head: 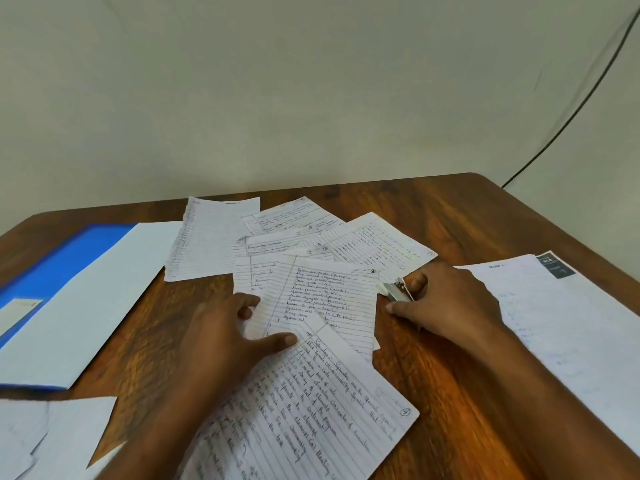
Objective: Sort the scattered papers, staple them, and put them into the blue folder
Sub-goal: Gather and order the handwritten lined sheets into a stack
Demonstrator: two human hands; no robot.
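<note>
Several handwritten lined papers (pixel 313 258) lie scattered and overlapping across the middle of the wooden table. My left hand (pixel 225 330) rests on the edge of one lined sheet (pixel 318 303), thumb and fingers pinching its left side. A nearer sheet (pixel 311 410) lies partly under my left forearm. My right hand (pixel 446 299) closes around a small silver stapler (pixel 398 289) at that sheet's right corner. The blue folder (pixel 52 268) lies at the left, with a white sheet (pixel 83 299) lying across it.
A large white printed sheet (pixel 568 334) lies at the table's right edge. More loose white papers (pixel 52 434) sit at the near left corner. A dark cable (pixel 588 95) hangs down the wall at the right. Bare wood (pixel 450 393) shows between my arms.
</note>
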